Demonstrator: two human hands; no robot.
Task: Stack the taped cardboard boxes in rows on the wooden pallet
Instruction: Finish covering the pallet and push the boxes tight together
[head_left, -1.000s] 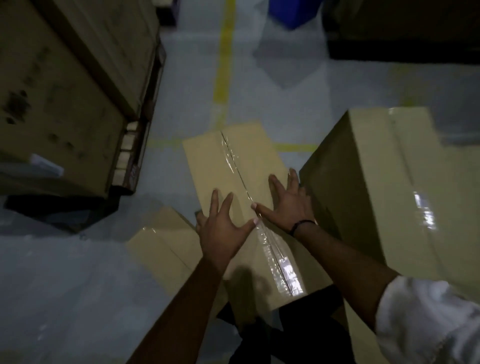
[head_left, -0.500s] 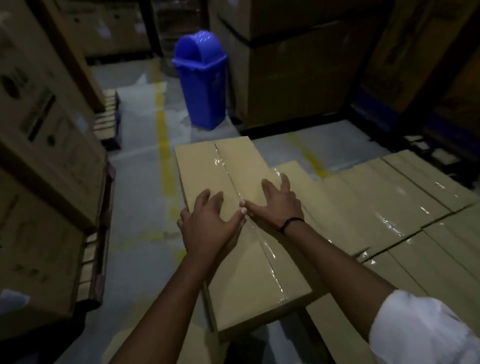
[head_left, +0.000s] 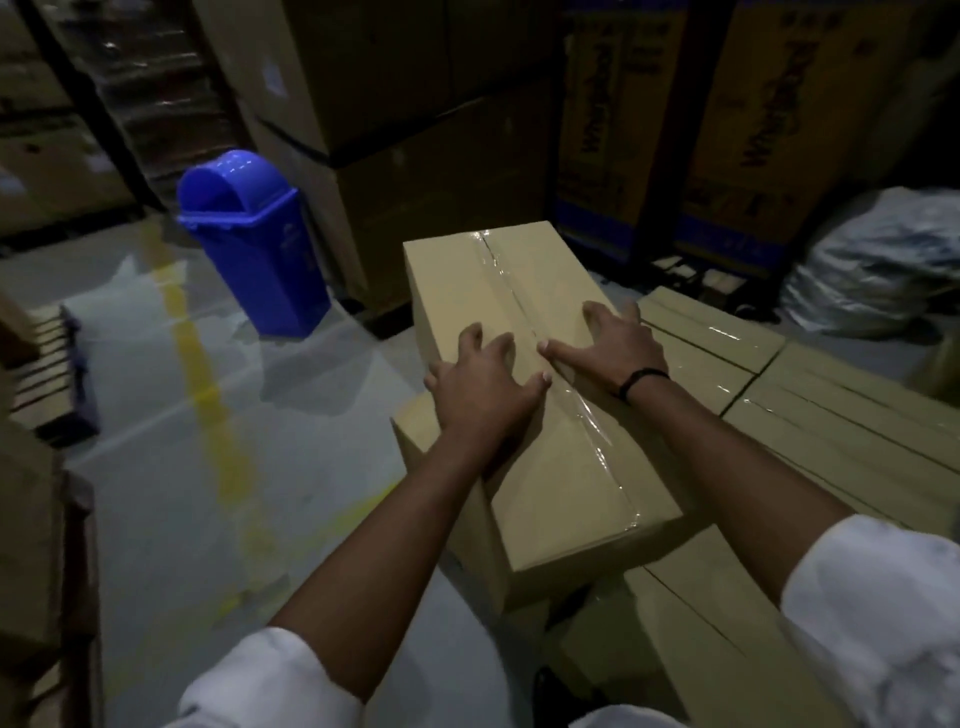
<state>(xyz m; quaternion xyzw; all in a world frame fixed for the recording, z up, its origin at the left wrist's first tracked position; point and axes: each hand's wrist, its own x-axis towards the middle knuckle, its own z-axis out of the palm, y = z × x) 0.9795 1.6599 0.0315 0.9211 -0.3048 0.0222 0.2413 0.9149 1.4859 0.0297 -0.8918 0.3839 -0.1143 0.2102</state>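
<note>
A long taped cardboard box (head_left: 566, 467) lies in front of me, its clear tape seam running lengthwise. It sits on top of other boxes at the left edge of the stack of taped boxes (head_left: 841, 415). My left hand (head_left: 483, 384) presses flat on the box top left of the seam, fingers spread. My right hand (head_left: 618, 343), with a black wristband, presses flat right of the seam, fingers reaching toward the box's right edge. Another box (head_left: 415, 431) shows below it on the left. The pallet under the stack is hidden.
A blue swing-lid bin (head_left: 249, 239) stands on the grey floor to the left, beside a yellow floor line (head_left: 208, 395). Tall cartons (head_left: 415, 130) and printed boxes (head_left: 753, 130) wall the back. A plastic-wrapped bundle (head_left: 878, 270) lies far right. Pallets with cartons (head_left: 47, 374) line the left.
My view has lifted and turned toward the stack. The box has moved up from floor level and now sits at the stack's left edge, both hands still flat on its top.
</note>
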